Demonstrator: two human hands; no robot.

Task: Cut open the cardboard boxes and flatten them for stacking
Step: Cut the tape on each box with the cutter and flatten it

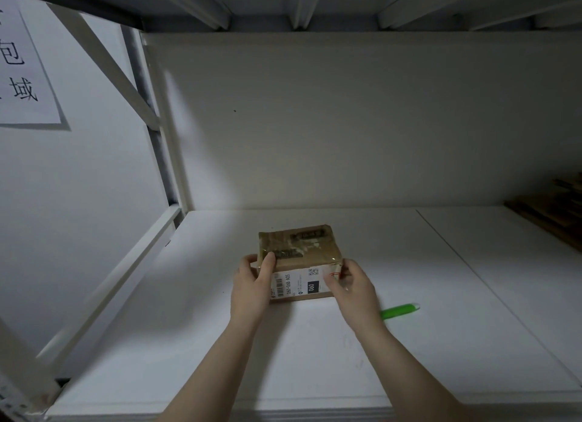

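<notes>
Gripping the taped cardboard box (pixel 299 258) on the white shelf (pixel 315 358) between my left hand (pixel 252 283) and right hand (pixel 349 286), fingers curled round its ends; it looks light, stiff, tape-slick; the green cutter (pixel 400 311) lies just right of my grip

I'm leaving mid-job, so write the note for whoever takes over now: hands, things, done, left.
Left hand grips the box at its left end, thumb on top.
Right hand grips its right end.
Box: whole, taped shut, label toward you, at the middle of the table.
Green-handled tool, likely the cutter, lies on the table right of the right hand, untouched.
Done: nothing on this box; the dark brown pile far right may be flattened boxes.
Left: cut the tape, open, flatten, stack.
</notes>
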